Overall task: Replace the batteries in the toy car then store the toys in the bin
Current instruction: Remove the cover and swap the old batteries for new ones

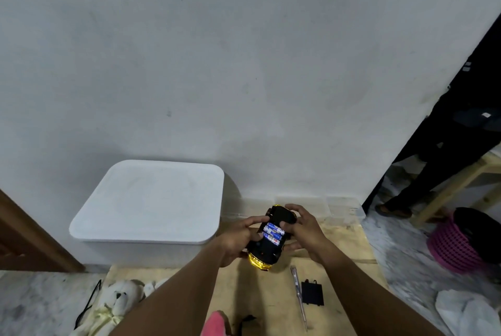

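The black and gold plastic toy car (264, 253) is held upside down above the pale wooden worktop (257, 295), grasped by the left grip (235, 240) and the right grip (305, 230), and blue and white batteries (272, 234) are seen inside, so the flat black cover (312, 293) is probably needed next.

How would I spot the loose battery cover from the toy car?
Find the big white bin by the wall, then the wooden board beside it. On the board lies a slim screwdriver; the cover is the flat black rectangle right of it, with two small hooks.
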